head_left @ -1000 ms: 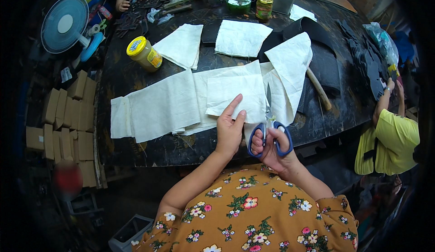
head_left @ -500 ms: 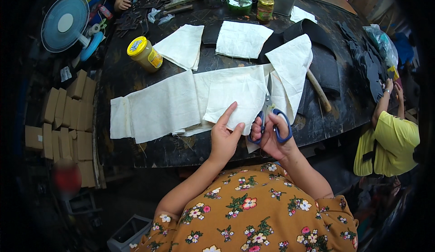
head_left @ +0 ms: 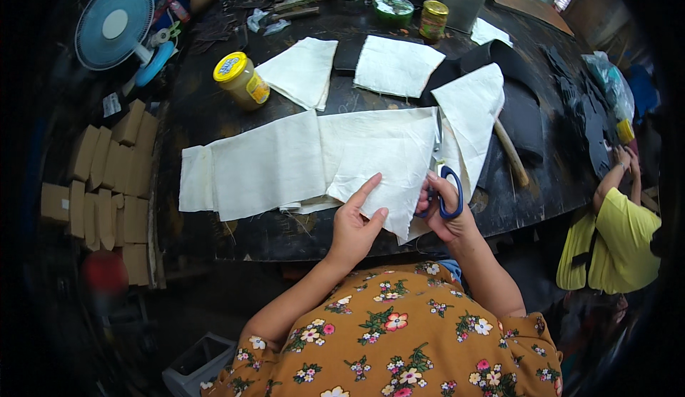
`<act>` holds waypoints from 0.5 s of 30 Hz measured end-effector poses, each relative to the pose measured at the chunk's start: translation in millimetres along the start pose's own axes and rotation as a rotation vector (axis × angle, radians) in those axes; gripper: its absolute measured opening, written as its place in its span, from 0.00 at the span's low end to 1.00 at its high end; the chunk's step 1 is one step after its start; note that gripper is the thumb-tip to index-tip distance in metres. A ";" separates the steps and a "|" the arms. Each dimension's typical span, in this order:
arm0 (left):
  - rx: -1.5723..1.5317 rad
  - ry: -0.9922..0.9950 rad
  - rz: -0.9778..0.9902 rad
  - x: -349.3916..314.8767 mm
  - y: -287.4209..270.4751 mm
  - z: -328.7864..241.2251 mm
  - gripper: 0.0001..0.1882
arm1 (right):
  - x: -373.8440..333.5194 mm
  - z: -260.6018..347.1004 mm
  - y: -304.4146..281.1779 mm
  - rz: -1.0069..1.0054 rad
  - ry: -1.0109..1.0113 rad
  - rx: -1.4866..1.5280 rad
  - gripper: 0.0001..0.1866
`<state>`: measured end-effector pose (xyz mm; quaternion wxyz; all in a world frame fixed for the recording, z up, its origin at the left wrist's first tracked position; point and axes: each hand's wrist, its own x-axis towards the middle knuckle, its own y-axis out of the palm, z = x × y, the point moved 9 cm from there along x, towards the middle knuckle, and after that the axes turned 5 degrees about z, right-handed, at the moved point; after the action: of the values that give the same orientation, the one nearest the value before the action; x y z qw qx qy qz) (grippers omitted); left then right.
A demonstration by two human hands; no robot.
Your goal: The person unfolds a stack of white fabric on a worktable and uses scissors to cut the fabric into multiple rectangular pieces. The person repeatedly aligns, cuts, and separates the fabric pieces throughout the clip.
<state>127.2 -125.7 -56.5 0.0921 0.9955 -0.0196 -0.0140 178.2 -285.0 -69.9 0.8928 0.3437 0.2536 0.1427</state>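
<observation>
My right hand (head_left: 451,218) grips a pair of scissors with blue handles (head_left: 452,200). Part of the blades is hidden behind the right edge of a white cloth piece (head_left: 389,158). At that piece's near edge, my left hand (head_left: 354,233) holds the cloth, thumb and forefinger lying on top and the other fingers out of sight. Beneath it spreads a long folded strip of white cloth (head_left: 267,168), reaching left over the dark table. Another white cloth (head_left: 471,101) lies just beyond the scissors.
Farther back lie two white cloth pieces, one left (head_left: 303,72) and one right (head_left: 397,67), beside a yellow-lidded jar (head_left: 242,83). A wooden handle (head_left: 510,147) rests by black sheet material (head_left: 524,111). A fan (head_left: 114,26) and stacked cardboard (head_left: 110,176) are left; a person in yellow (head_left: 621,236) is right.
The cut-edge side of the cloth piece now hangs lower and covers more of the scissors and my right fingers. My left hand still holds its near edge. The whole view has shifted slightly.
</observation>
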 end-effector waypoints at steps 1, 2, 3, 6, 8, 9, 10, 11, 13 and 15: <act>0.001 0.002 0.006 0.0 -1.9 -4.6 0.31 | 0.3 1.9 1.2 0.036 -0.003 -0.038 0.15; 0.116 0.012 0.025 1.9 -4.6 -13.1 0.31 | 0.2 2.8 -0.8 0.044 0.000 -0.082 0.16; 0.231 0.030 0.048 6.0 -10.0 -24.7 0.31 | -0.7 3.5 -3.8 0.052 0.003 -0.097 0.17; 0.573 0.165 0.045 27.8 -31.0 -77.9 0.20 | -13.1 2.9 -2.5 0.250 0.049 -0.027 0.18; 0.542 0.048 0.179 58.5 -44.9 -99.4 0.16 | -15.8 -0.2 -5.3 0.325 0.061 0.008 0.23; 0.636 0.042 0.251 76.2 -46.2 -113.6 0.16 | -13.3 -4.4 -9.4 0.315 0.085 0.041 0.24; 0.719 0.062 0.327 94.1 -47.1 -130.0 0.17 | -10.6 -7.4 -11.4 0.321 0.100 0.078 0.26; 0.834 0.213 0.371 110.9 -42.3 -154.1 0.19 | -7.4 -8.0 -13.9 0.318 0.097 0.122 0.27; 0.887 0.383 0.505 144.9 -35.1 -186.8 0.22 | -3.0 -7.8 -18.0 0.306 0.086 0.211 0.28; 0.844 0.337 0.662 186.7 -41.7 -202.2 0.24 | -1.3 -10.7 -20.4 0.292 0.096 0.204 0.28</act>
<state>321.5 -55.6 130.0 -0.3128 0.8753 -0.3197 0.1838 172.8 -294.5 -90.1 0.8100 0.4585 0.2563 0.2607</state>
